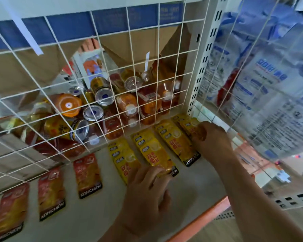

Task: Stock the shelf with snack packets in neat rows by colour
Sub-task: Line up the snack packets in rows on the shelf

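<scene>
Two hands squaring up the yellow packets on the shelf.

The right hand point(211, 135) reaches to the back right corner, its fingers curled round the near end of the rightmost stack of yellow packets point(188, 124), pinching it. The left hand point(147, 186) lies knuckles-up nearer the front, with bent fingers set on the near ends of the two left yellow stacks; whether it grips or only presses cannot be told through the blur. The four yellow stacks lie flat, side by side, along the right of the shelf point(191, 186). To their left is a row of red packets point(87, 175), flat and spaced apart. Behind both rows stands a white wire grid point(129, 30). Behind it, cans point(103, 95) and orange bottles point(147, 105) are heaped together.
</scene>
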The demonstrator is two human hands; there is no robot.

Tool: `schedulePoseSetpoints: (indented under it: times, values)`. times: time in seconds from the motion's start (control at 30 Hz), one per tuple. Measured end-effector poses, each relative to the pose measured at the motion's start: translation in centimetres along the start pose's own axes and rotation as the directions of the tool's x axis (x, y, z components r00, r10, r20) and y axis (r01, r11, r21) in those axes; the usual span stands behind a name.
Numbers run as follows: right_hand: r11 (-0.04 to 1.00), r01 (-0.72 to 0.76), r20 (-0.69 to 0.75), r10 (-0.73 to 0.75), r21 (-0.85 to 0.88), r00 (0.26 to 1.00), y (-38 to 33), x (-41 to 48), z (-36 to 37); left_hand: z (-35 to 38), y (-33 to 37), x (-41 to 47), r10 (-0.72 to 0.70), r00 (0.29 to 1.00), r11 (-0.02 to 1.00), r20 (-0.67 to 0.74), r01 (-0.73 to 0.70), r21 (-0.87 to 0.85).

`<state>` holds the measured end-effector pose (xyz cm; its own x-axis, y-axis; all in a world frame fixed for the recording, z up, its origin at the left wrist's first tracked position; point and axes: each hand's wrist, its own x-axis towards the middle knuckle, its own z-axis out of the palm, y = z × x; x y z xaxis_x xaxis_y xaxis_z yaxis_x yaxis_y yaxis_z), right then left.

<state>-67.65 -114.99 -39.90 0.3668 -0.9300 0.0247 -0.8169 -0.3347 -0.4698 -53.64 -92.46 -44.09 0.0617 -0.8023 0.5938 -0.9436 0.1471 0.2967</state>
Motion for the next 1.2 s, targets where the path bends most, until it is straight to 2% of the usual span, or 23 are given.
schedulePoseSetpoints:
  times: [0.57, 1.0, 1.2]
  values:
    - [0.997, 0.076, 0.015, -0.076, 0.002, 0.997, 1.3, 2.0, 1.4, 0.0, 0.5, 0.0, -0.036, 0.999, 0.999, 0.001, 0.036, 0.032]
    - [0.993, 0.096, -0.043, -0.093, 0.067, 0.995, 1.2, 1.6, 0.9, 0.3, 0.4, -0.3, -0.044, 0.999, 0.998, 0.027, 0.042, 0.055]
    - [0.992, 0.113, -0.037, -0.111, 0.058, 0.993, 0.0, 0.1, 0.2, 0.2, 0.3, -0.5, -0.099, 0.994, 0.993, 0.042, 0.096, 0.071]
